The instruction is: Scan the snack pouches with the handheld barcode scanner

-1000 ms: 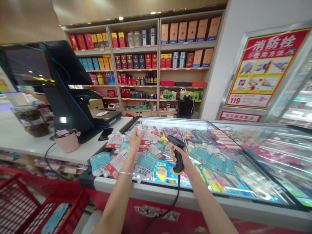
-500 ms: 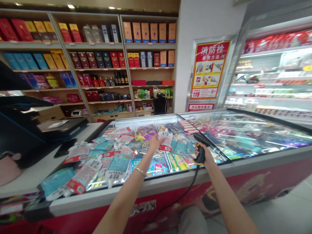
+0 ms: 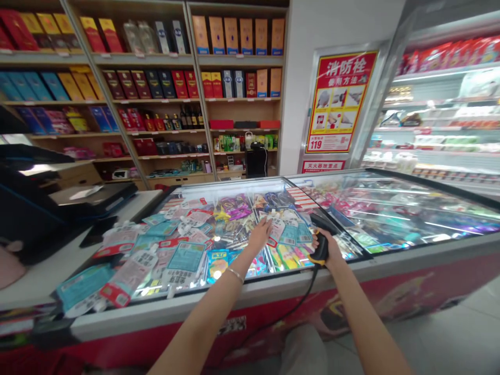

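Observation:
My right hand (image 3: 326, 247) is wrapped round the handle of a black and yellow barcode scanner (image 3: 321, 245), its head tilted up to the left and its cord hanging down. The fingers of my left hand (image 3: 261, 235) close on the left edge of a white and red spouted pouch (image 3: 277, 229), low over the freezer's glass top. Just right of that pouch lie teal and white pouches (image 3: 290, 234). Left of my hand, several more pouches are spread in an overlapping pile, among them a teal one (image 3: 186, 257) and a red and pink one (image 3: 130, 276).
The chest freezer (image 3: 375, 264) with its glass lid holds colourful packets. A counter (image 3: 23, 297) with a dark phone-like slab (image 3: 98, 232) and black equipment (image 3: 31, 208) stands left. Boxed goods fill shelves (image 3: 242, 60) behind; a lit display fridge (image 3: 453, 114) is at right.
My left hand has moved right with the white and red pouch, which is now turned more upright beside the teal pouches. The scanner stays nearly in place; the view tilts slightly down.

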### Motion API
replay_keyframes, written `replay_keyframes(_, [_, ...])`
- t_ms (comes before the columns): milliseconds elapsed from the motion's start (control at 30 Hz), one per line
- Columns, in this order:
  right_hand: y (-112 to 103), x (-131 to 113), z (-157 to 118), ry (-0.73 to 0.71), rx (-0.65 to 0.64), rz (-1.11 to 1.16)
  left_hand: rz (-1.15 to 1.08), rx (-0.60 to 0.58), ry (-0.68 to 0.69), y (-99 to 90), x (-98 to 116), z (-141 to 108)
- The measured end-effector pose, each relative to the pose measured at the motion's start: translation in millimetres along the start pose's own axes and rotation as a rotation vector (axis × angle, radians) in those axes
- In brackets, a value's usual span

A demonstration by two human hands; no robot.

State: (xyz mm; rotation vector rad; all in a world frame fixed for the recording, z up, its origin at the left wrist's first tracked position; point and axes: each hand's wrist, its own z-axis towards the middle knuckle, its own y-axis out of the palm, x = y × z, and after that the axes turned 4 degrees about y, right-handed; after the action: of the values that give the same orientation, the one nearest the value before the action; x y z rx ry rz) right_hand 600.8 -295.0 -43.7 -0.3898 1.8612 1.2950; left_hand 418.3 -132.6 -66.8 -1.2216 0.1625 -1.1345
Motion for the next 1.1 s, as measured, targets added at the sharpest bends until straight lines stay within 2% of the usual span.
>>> replay_keyframes(167, [1, 3, 4, 0.02, 0.037, -0.092, -0.004, 0.016, 0.022, 5.6, 0, 1])
replay_keyframes(267, [4, 3, 4, 0.04, 0.083, -0.122, -0.004, -0.035, 0.033, -0.2, 3, 1])
replay_keyframes(367, [12, 3, 1, 0.047, 0.09, -0.131, 0.0, -0.061, 0.053, -26.4, 0, 1])
replay_keyframes(467, [32, 5, -3, 0.017, 0.025, -0.107, 0.035, 0.114, 0.042, -78.4, -19, -4])
replay_keyframes(533, [54, 10, -5, 0.001, -0.043, -0.098, 0.1, 0.255, -0.041, -122.8, -42, -12])
replay_keyframes(633, [100, 27, -2, 0.009, -0.159, -0.106, 0.237, 0.425, -0.23, -188.8, -88, -33])
replay_keyframes(700, [133, 42, 1, 0.027, -0.248, -0.118, 0.34, 0.51, -0.4, -224.1, -120, -52])
replay_keyframes(767, [165, 60, 5, 0.078, -0.342, -0.141, 0.448, 0.563, -0.583, -249.0, -147, -73])
replay_keyframes(867, [209, 92, 15, 0.153, -0.444, -0.143, 0.583, 0.649, -0.826, -267.9, -177, -100])
replay_keyframes(1000, [257, 140, 26, 0.269, -0.501, -0.158, 0.656, 0.82, -1.015, -272.1, -203, -122])
replay_keyframes(1100, [279, 173, 28, 0.36, -0.544, -0.205, 0.613, 0.768, -1.083, -270.1, -215, -127])
